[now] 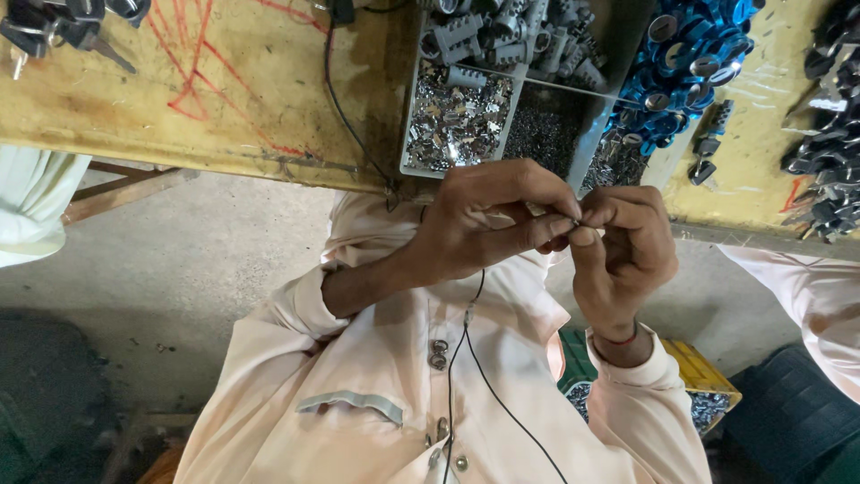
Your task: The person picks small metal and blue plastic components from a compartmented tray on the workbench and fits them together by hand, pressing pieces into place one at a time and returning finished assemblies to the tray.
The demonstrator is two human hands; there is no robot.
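Note:
My left hand (488, 224) and my right hand (627, 255) meet in front of my chest, just below the table edge. Their fingertips are pinched together on a tiny metal part (580, 220), which is mostly hidden by the fingers. Straight above the hands, on the yellow table (233, 99), stands a divided tray (408, 125). It holds small shiny metal pieces (457, 121), grey cylinder parts (511, 36) and fine dark bits (546, 134).
A heap of blue round parts (690, 54) lies right of the tray, and dark metal parts (824, 170) at the far right. Keys (54, 31) lie top left. A yellow crate (708, 376) sits low on the right. Another person's sleeve (806, 287) shows at right.

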